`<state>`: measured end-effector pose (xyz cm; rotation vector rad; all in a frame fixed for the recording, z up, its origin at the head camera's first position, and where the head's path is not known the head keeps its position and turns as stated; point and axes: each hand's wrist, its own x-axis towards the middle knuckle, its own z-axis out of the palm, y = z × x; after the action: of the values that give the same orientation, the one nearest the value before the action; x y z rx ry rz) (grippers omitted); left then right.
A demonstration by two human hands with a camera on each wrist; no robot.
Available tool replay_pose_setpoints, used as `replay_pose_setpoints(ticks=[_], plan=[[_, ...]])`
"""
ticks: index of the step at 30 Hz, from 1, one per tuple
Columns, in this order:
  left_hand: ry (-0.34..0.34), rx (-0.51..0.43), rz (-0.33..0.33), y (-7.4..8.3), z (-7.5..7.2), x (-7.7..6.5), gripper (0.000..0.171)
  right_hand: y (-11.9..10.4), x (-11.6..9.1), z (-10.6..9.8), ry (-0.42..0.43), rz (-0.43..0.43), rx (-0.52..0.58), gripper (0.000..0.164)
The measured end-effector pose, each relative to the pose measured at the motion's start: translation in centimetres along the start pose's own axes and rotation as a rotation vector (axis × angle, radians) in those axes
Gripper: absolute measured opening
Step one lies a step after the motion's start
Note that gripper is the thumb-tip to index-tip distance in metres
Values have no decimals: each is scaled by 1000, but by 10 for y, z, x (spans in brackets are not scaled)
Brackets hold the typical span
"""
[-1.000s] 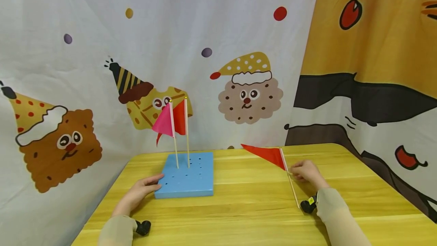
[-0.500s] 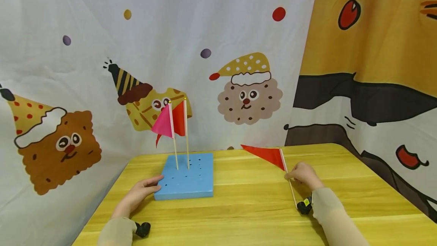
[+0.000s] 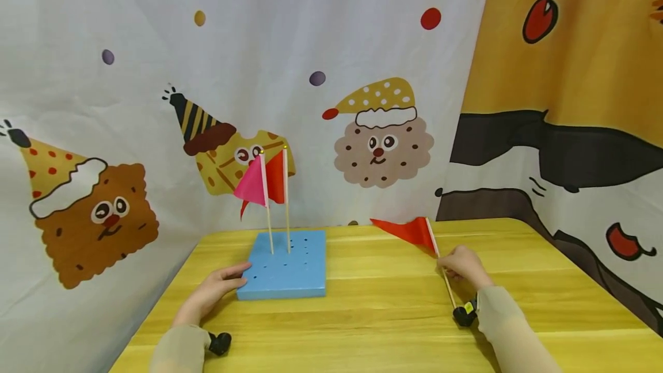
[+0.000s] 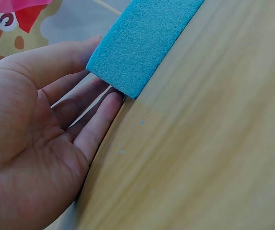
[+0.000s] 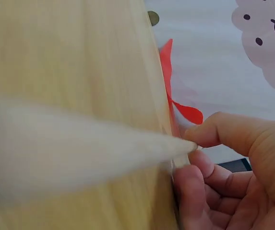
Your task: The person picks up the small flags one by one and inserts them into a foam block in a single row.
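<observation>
At the left side of a blue foam block (image 3: 305, 281), my left hand (image 3: 209, 292) rests its fairly straight fingers and thumb against the edge. In the left wrist view the thumb lies at the block's upper corner (image 4: 142, 43), other fingers lower along its side. Two flags stand upright in the block, one pink (image 3: 252, 184) and one red (image 3: 278, 177). My right hand (image 3: 464, 266) pinches the wooden stick of another red flag (image 3: 414, 231) between thumb and fingers. That stick (image 5: 79, 148) runs blurred toward the right wrist camera, its lower end near the wrist.
The block's top has several small holes (image 3: 285, 265). Both stand on a yellow wood-grain table (image 3: 383, 315) whose far edge meets a white printed curtain (image 3: 305, 27). A black camera (image 3: 464, 314) sits on the right wrist, another (image 3: 220, 343) on the left.
My right fingers have closed on the flag stick, and the red flag's top has come up slightly with its cloth now bent. My left hand stays at the block.
</observation>
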<state>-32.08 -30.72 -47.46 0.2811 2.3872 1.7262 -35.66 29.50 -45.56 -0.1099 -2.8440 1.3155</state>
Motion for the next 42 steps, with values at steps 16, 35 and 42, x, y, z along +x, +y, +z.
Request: replay_pose_setpoints(ticks=[16, 35, 42], plan=[[11, 0, 20, 0, 2, 3, 54, 20, 1, -13, -119, 92, 394, 35], [10, 17, 31, -1, 0, 0, 56, 14, 9, -23, -369, 125, 850, 29], [-12, 7, 41, 1, 1, -1, 56, 6, 10, -30, -403, 53, 839, 25]])
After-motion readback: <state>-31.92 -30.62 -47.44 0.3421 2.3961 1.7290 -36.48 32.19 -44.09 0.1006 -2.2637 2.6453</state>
